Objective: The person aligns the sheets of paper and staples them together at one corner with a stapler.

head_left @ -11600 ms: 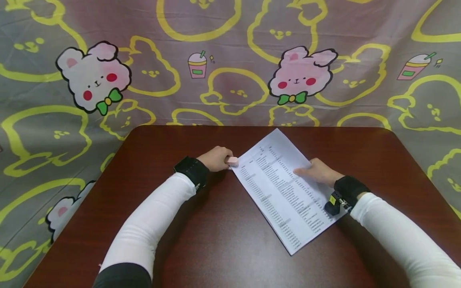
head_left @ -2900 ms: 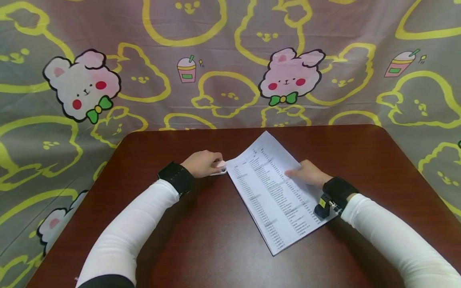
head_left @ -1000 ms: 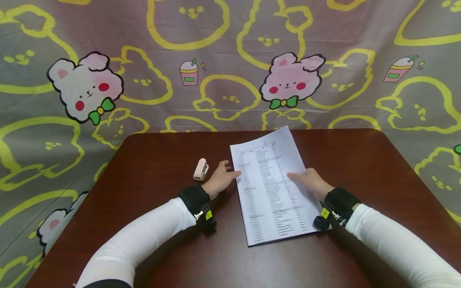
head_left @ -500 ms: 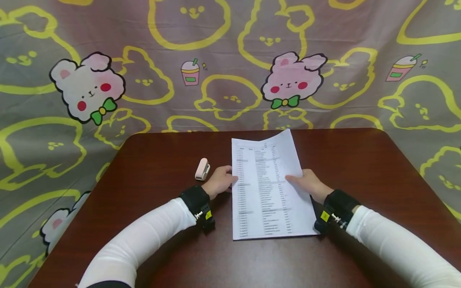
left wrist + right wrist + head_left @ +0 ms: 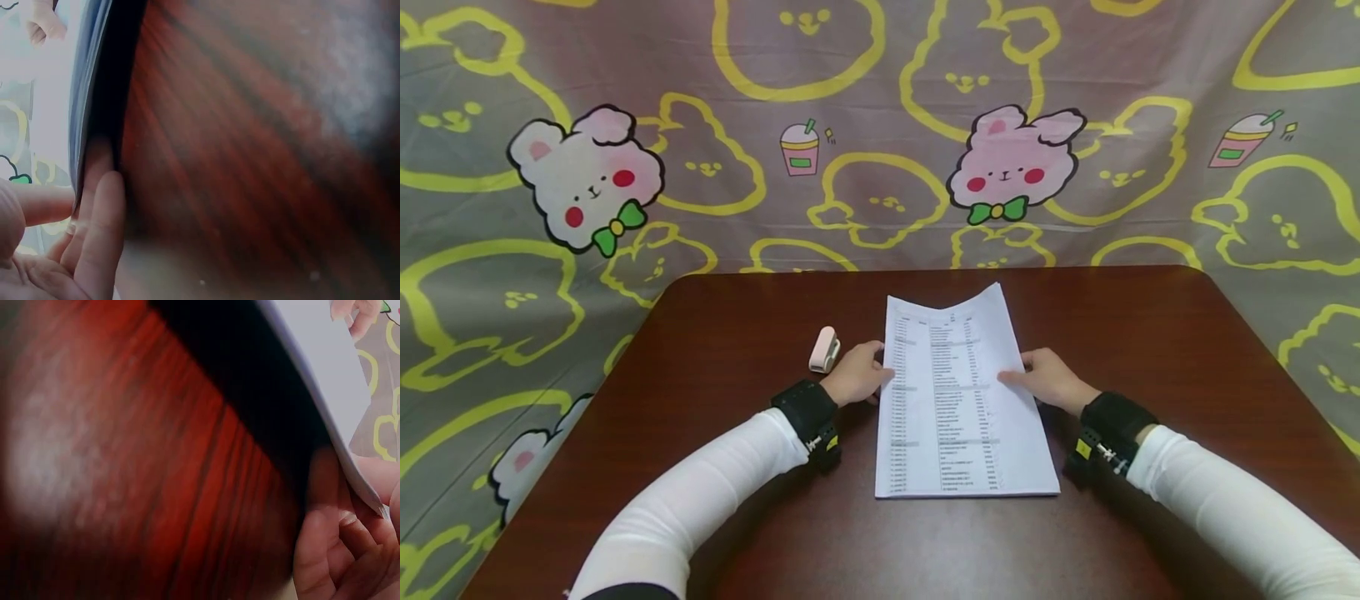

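A stack of printed sheets is held between both hands, its far edge dipping in the middle. My left hand pinches the left edge, thumb on top and fingers beneath. On the opposite edge my right hand grips the same way, with its fingers under the sheets in the right wrist view. Both wrist views show a dark shadow below the stack. Just left of my left hand, a small pink stapler lies on the table.
The dark brown wooden table carries the stapler and lies beneath the sheets. Behind its far edge hangs a patterned cloth with cartoon rabbits. Black bands with small cameras sit on both wrists.
My left hand has put the stapler down and taken the left edge of the sheets. The stack has turned from slanted to nearly straight. My right hand keeps its hold.
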Action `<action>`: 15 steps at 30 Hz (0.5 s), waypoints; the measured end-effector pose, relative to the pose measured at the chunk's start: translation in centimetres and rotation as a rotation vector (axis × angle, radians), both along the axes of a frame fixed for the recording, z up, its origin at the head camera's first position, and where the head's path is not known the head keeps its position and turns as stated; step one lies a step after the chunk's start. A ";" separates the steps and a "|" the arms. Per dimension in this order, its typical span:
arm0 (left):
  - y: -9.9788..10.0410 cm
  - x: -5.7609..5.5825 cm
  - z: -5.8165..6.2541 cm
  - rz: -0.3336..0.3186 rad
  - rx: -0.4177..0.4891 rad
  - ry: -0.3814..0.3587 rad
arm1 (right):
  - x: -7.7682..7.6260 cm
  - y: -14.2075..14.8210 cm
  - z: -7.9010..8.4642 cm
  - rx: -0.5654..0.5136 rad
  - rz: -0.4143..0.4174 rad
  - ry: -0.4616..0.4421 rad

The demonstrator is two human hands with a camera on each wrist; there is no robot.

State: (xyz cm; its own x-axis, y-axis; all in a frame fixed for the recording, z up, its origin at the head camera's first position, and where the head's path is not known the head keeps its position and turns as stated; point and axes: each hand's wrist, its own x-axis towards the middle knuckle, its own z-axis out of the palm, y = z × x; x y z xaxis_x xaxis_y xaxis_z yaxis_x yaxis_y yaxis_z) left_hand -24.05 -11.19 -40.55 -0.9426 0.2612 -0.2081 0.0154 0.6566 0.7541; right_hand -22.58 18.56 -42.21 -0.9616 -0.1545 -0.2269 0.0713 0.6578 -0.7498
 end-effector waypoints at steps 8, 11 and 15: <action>0.2 0.0 -0.1 -0.013 -0.135 0.070 | 0.2 0.2 0.4 0.062 0.022 0.025; 0.3 0.0 0.1 -0.014 -0.180 0.095 | 0.2 0.3 0.5 0.065 0.025 0.034; 0.3 0.1 0.4 -0.025 -0.210 0.118 | 0.1 0.6 0.5 0.063 0.026 0.045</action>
State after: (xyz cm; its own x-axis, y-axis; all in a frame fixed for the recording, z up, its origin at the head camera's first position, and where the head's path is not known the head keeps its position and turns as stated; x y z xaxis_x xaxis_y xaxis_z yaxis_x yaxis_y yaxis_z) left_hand -23.93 -10.88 -40.16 -0.9573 0.2477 -0.1488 0.1140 0.7968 0.5934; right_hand -22.49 19.16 -41.70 -0.9668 -0.1666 -0.1936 0.0205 0.7049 -0.7090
